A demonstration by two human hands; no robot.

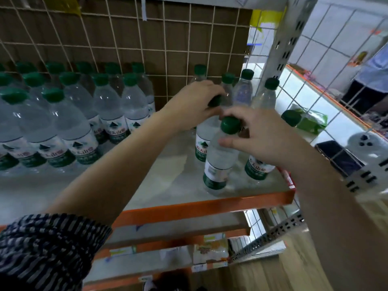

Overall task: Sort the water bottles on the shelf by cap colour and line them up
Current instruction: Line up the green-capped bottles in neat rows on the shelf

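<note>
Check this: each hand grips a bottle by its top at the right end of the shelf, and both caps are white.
Wrong on colour: both caps are green, not white. The head view shows the left hand gripping the top of the rear bottle and the right hand at the neck of the front bottle, at the right end of the shelf.

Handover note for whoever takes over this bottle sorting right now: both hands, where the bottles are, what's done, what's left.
Left hand: grips the cap of the rear bottle.
Right hand: holds the front bottle by its neck.
Done: rows of green-capped bottles stand on the left of the shelf.
Left: loose bottles at the right end stand scattered and need lining up. Every cap in view is green.
</note>
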